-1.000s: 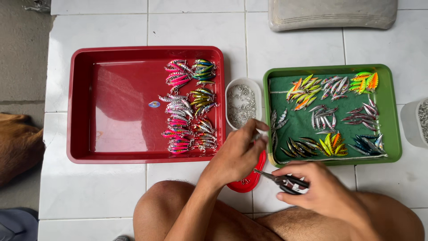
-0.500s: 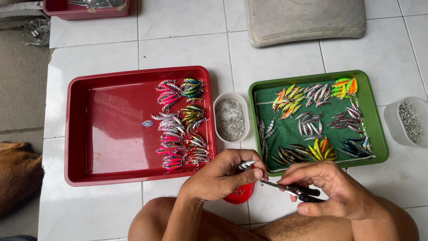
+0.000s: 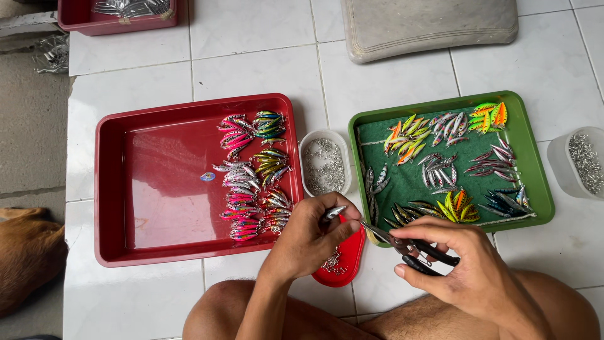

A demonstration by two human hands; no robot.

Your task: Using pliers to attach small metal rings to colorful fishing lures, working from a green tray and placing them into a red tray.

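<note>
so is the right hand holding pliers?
Yes, the right hand grips black-handled pliers, tips pointing at the lure in the left hand.

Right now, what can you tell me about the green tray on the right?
The green tray is a shallow rectangular plastic-looking dish with rounded corners and a raised rim, lying flat on the white tiled floor. It holds small fishing lures sorted in clusters: orange-yellow, silver-pink, green-orange, dark blue. The right hand overlaps its near edge.

On the floor (image 3: 251,69), a tray (image 3: 157,182) with lures along its right side lies left; a second tray (image 3: 535,182) of lures lies right; a small tub (image 3: 324,162) sits between them. A lid (image 3: 349,261) lies nearer, under the hands.
</note>
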